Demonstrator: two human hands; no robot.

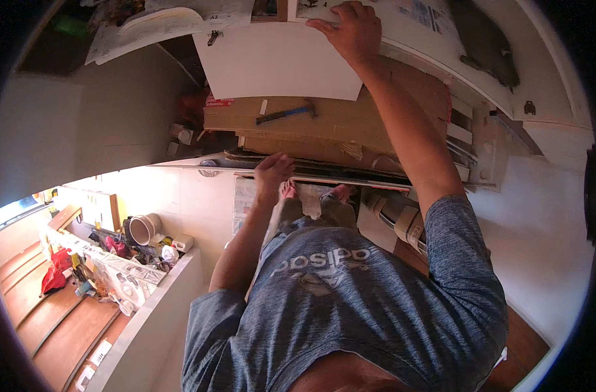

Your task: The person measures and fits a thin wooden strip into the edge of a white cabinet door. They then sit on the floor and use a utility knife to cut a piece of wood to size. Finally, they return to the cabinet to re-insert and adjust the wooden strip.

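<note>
My right hand [355,34] reaches far forward to the upper right corner of a white panel [278,62]. Its thumb points left and stands apart from the fingers, which lie at the white frame behind. Nearer to my body, my left hand [275,175] hangs just before the front edge of a stack of cardboard [376,127]. Its fingers are curled together, and whatever they may hold is hidden. Between the hands, a hammer [285,114] with a blue and black handle lies on the cardboard, close below the panel. A small dark hinge [213,38] sits at the panel's upper left.
A large grey panel [95,117] stands at left. Papers [161,29] lie beyond it, and a dark flat piece [484,46] rests at far right. Below left, a low white wall [157,313] borders a cluttered shelf with a white bucket [144,228]. Sandals [399,219] are beside my feet.
</note>
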